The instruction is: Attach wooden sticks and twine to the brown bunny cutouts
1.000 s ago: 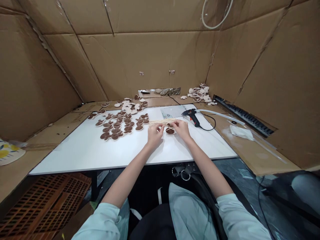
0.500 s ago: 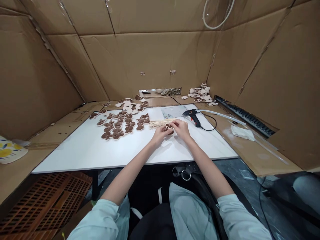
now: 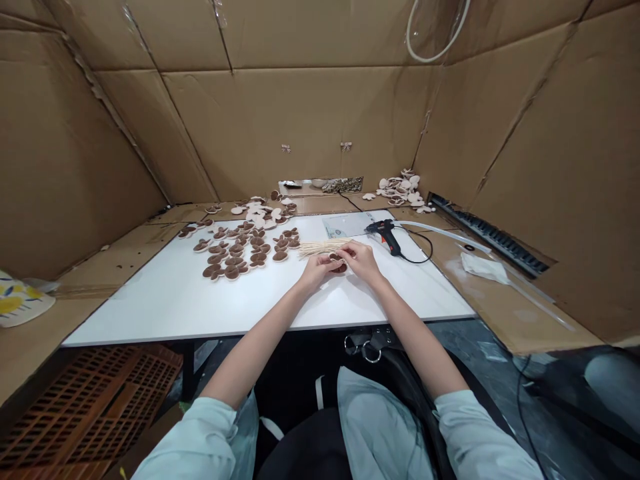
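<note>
My left hand [image 3: 316,272] and my right hand [image 3: 363,261] come together at the middle of the white table [image 3: 165,310]. Their fingers pinch a brown-and-cream lobed piece [image 3: 339,269], which they mostly hide. A bundle of thin wooden sticks [image 3: 317,249] lies by my left fingers and runs to the left from the hands. I cannot tell whether the sticks are joined to the piece. Several similar brown pieces [image 3: 231,263] lie in a loose group left of my hands.
A black-and-orange hot glue gun [image 3: 385,236] lies right of my hands, its cord trailing beside it. A plastic sheet [image 3: 345,225] lies behind. Pale pieces are heaped at the back [image 3: 400,187]. Cardboard lines the walls, and an orange crate [image 3: 90,407] sits below left.
My left hand has moved right toward my right hand, and both now close over the piece. The stick bundle has shifted with them, and less of the piece shows.
</note>
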### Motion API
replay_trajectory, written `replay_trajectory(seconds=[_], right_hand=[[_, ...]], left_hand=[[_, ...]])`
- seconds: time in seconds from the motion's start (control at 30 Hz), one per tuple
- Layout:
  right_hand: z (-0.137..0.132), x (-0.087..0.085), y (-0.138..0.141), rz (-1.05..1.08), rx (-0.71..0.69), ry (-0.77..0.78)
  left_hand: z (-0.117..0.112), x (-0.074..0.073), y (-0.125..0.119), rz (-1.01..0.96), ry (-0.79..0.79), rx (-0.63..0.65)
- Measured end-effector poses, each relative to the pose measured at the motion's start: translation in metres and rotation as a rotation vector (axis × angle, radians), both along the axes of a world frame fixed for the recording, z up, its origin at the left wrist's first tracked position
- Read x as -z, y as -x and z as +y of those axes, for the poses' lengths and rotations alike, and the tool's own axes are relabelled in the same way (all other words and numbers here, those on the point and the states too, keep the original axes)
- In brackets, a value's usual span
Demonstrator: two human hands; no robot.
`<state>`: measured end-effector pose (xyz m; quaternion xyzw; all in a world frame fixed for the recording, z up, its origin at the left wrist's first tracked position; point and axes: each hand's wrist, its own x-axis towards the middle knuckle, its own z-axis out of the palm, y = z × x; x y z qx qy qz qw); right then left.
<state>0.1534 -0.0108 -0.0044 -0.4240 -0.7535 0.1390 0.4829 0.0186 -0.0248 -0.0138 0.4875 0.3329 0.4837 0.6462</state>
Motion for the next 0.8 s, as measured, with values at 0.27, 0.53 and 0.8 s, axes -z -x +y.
replay_trajectory(seconds=[0.27,0.53,0.8], right_hand=[[0.0021,0.0009,-0.0006,-0.08,-0.03,-0.026],[0.0005,-0.0005,-0.0001,-0.102,-0.037,-0.021],[0.0036,0.001,-0.0034,-0.083,0.058,0.006]], left_hand=[[0.0001,-0.0007,0.0019,0.089,-0.028,-0.006],[0.0003,-0.0006,0.0032,0.146,-0.054,-0.019],[-0.0018,-0.0009,-0.0001,0.128,-0.113,0.058]])
